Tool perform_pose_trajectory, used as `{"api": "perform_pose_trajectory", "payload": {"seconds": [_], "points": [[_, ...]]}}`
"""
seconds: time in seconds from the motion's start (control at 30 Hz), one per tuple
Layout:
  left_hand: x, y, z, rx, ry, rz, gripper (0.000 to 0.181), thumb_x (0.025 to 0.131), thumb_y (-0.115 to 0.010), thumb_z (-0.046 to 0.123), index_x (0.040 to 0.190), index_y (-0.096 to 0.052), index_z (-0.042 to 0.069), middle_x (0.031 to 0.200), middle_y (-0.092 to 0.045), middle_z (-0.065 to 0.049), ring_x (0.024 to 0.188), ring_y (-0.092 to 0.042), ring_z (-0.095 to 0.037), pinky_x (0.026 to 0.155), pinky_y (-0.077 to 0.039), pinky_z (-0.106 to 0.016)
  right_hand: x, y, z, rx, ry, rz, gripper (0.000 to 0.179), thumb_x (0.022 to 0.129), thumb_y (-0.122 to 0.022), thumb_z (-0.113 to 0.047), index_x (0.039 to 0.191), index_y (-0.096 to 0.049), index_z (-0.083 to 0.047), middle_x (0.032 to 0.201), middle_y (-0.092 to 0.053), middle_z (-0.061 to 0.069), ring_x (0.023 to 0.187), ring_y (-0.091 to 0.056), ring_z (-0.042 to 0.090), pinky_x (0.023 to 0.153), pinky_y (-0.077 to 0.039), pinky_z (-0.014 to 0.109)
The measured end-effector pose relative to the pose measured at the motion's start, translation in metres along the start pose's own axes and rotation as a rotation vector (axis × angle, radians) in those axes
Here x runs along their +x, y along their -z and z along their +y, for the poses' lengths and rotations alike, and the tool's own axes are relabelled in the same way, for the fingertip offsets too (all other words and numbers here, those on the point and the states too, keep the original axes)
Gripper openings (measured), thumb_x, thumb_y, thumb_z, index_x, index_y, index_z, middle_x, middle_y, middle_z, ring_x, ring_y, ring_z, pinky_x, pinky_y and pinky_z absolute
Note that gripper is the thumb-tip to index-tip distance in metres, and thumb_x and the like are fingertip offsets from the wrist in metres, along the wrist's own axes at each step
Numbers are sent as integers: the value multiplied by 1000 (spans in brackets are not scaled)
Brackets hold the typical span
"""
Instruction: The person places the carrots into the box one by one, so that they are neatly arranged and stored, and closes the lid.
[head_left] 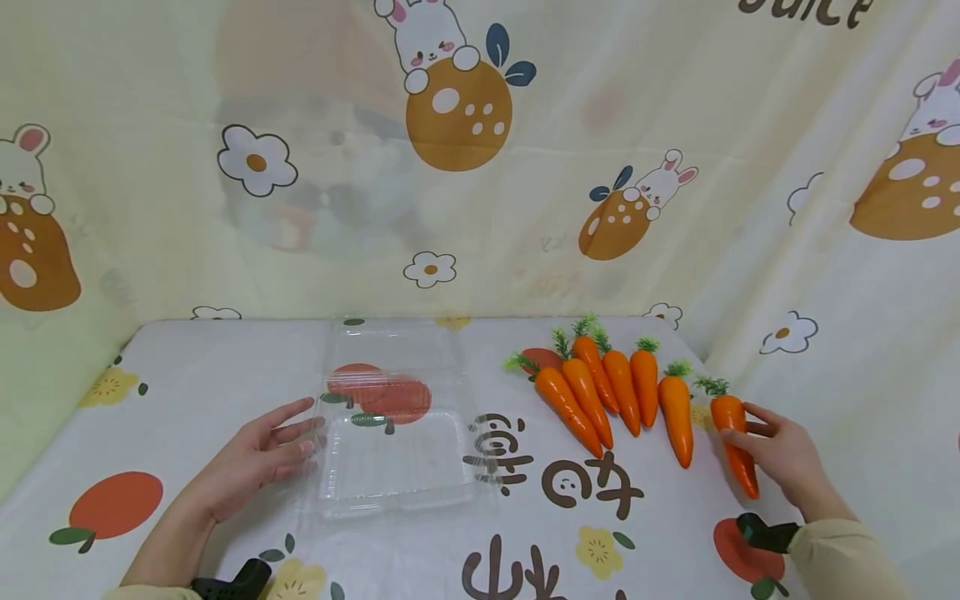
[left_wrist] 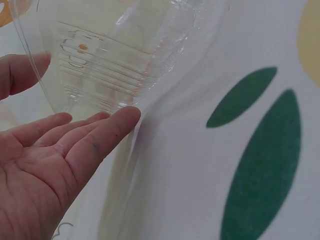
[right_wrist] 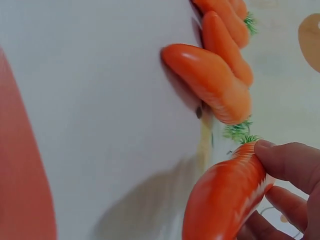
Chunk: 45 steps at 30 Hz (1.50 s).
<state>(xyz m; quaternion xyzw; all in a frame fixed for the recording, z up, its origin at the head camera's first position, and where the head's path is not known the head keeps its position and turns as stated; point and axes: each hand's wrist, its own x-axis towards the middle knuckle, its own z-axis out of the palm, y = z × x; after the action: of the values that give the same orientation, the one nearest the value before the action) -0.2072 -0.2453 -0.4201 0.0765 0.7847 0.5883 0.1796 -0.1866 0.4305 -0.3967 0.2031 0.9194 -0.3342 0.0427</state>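
At the right end of a row of orange carrots [head_left: 555, 400] with green tops, my right hand [head_left: 780, 450] pinches one carrot [head_left: 733, 442] between thumb and fingers. Close up in the right wrist view, the thumb presses near the leafy end of that carrot [right_wrist: 220, 200], and a shadow falls on the cloth beside it. A clear plastic box [head_left: 397, 467] with its lid raised lies left of the middle. Beside its left edge is my left hand [head_left: 258, 458], fingers extended. In the left wrist view those fingers [left_wrist: 100, 142] reach to the box's ridged clear wall [left_wrist: 105, 75].
Several other carrots lie side by side, tops toward the back. The table wears a white printed cloth [head_left: 540, 542] with fruit, flowers and lettering. Behind it hangs a curtain [head_left: 337, 208] with rabbit prints, which also runs down the right side.
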Motion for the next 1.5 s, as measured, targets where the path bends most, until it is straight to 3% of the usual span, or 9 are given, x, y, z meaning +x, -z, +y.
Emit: {"api": "perform_pose_trajectory", "payload": {"seconds": [0.3,0.47,0.67,1.0,1.37,1.5], "points": [[-2,0,1,-12,1,7,76,102,-63,26,162,-22,4,160,-38,-25,146,-42,-43,103,-57,-41,-6,25,-4,-19,93,37,87,103,-56,-46,159,-15,5,149,-32,46,128,-45,61,87,-62,51],[-1,0,1,-17,-8,-1,75,102,-63,27,161,-24,2,161,-37,-25,146,-42,-43,103,-56,-42,-13,37,-25,-51,187,30,83,104,-55,-43,160,-17,3,148,-34,45,127,-45,62,80,-62,43],[-1,1,-2,-41,-35,-16,74,103,-61,21,161,-22,-1,160,-35,-29,145,-43,-44,102,-57,-40,-18,37,-58,-91,286,-13,80,103,-58,-44,161,-23,-2,149,-40,41,125,-51,57,83,-60,42],[-2,-1,2,-51,-37,-14,74,103,-62,20,161,-22,-2,160,-36,-29,144,-45,-44,101,-58,-39,-28,14,-115,-110,474,-81,69,101,-65,-32,158,-37,-6,146,-51,33,126,-56,51,81,-61,27],[-1,1,2,-52,-31,-15,73,103,-61,19,161,-22,-2,160,-35,-29,144,-44,-44,101,-57,-40,-37,-28,-173,-119,661,-208,63,95,-73,-23,152,-49,-10,141,-62,19,123,-62,40,87,-57,22],[-1,0,2,-63,-27,-16,73,102,-62,19,161,-23,-2,160,-35,-29,144,-44,-44,101,-57,-40,-43,-45,-195,-113,703,-279,62,94,-74,-19,151,-51,-12,139,-63,16,122,-63,36,92,-57,28]]}}
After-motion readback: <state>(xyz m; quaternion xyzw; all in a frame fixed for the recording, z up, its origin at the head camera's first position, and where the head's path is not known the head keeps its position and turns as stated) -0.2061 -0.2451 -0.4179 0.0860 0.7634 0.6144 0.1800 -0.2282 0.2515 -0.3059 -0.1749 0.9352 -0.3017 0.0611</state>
